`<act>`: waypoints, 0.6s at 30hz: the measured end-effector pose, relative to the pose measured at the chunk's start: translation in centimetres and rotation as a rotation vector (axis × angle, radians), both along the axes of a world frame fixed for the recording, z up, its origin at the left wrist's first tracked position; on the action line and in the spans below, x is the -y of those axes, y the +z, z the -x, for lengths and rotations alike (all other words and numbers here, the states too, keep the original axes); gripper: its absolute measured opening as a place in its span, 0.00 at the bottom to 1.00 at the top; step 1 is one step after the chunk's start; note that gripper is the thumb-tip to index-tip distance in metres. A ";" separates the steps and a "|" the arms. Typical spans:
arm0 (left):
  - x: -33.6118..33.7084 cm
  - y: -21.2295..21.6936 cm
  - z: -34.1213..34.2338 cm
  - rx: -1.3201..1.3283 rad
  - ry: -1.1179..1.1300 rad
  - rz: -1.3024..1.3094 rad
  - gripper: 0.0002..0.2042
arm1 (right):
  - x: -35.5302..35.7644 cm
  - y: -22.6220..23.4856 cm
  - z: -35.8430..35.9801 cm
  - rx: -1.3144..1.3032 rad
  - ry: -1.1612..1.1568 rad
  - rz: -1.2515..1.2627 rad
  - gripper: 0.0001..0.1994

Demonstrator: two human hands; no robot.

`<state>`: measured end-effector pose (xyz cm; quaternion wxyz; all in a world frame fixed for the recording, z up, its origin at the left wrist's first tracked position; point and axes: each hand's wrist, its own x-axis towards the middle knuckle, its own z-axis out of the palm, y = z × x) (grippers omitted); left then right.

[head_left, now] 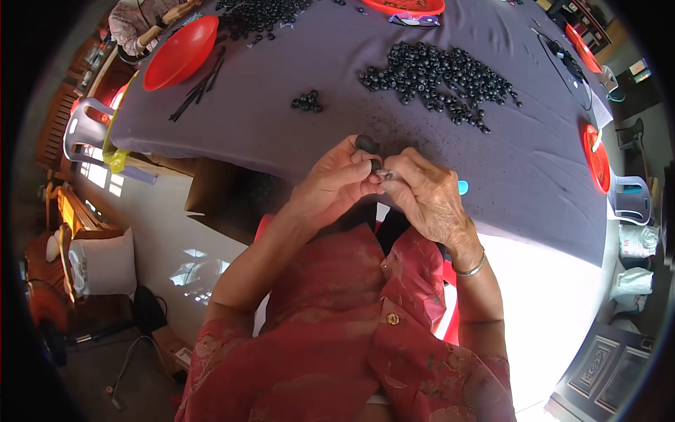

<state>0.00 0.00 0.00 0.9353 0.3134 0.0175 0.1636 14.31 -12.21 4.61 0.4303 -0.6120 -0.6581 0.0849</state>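
Observation:
Both my hands meet over the near edge of the cloth-covered table. My left hand is closed in a pinch, with dark coverings or dark pieces at its thumb and forefinger tips; which they are I cannot tell. The small item between its fingers is mostly hidden. Pressed up against those fingertips is my right hand, curled round a slim tool whose light blue handle end sticks out past the palm. Farther off lie a big heap of small black round pieces and a little cluster of them.
Dark crumbs are scattered on the purple-grey cloth. A red basin, dark sticks and another black heap are at far left, near another person. Glasses lie by a red tray. A cardboard box stands below the table's edge.

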 end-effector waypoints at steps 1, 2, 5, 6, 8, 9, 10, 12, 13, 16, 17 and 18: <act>0.0 0.0 0.0 0.014 0.018 0.007 0.11 | 0.0 -0.1 0.0 0.061 0.003 -0.002 0.08; 0.0 0.0 -0.1 0.027 0.035 0.013 0.10 | -0.1 -0.1 0.1 0.122 0.006 -0.003 0.08; 0.3 0.6 -0.4 -0.014 0.066 -0.010 0.11 | -0.2 -0.4 -0.1 0.149 -0.009 -0.048 0.09; 0.3 0.6 -0.3 -0.015 0.067 -0.010 0.11 | -0.3 -0.4 -0.1 0.148 -0.007 -0.048 0.09; 0.2 0.4 -0.3 -0.011 0.060 -0.011 0.11 | -0.3 -0.4 0.1 0.109 -0.022 -0.073 0.08; 0.1 0.3 -0.3 -0.013 0.061 -0.010 0.11 | -0.4 -0.4 0.1 0.107 -0.022 -0.072 0.08; 0.0 0.2 -0.2 -0.005 0.053 -0.029 0.11 | -0.4 -0.6 0.1 0.091 -0.015 -0.071 0.08; -0.1 0.1 -0.2 0.001 0.044 -0.046 0.11 | -0.5 -0.8 0.0 0.073 -0.009 -0.068 0.08; -0.1 0.1 -0.2 -0.002 0.042 -0.045 0.11 | -0.6 -0.9 -0.1 0.059 0.003 -0.071 0.08; 0.0 0.1 -0.2 -0.011 0.037 -0.040 0.11 | -0.5 -0.9 0.0 0.036 0.012 -0.068 0.08; 0.0 0.2 -0.2 -0.013 0.034 -0.036 0.11 | -0.5 -0.9 0.1 0.031 0.010 -0.062 0.08; 0.0 0.2 -0.1 -0.015 0.033 -0.034 0.11 | -0.5 -1.0 0.1 0.030 0.008 -0.061 0.08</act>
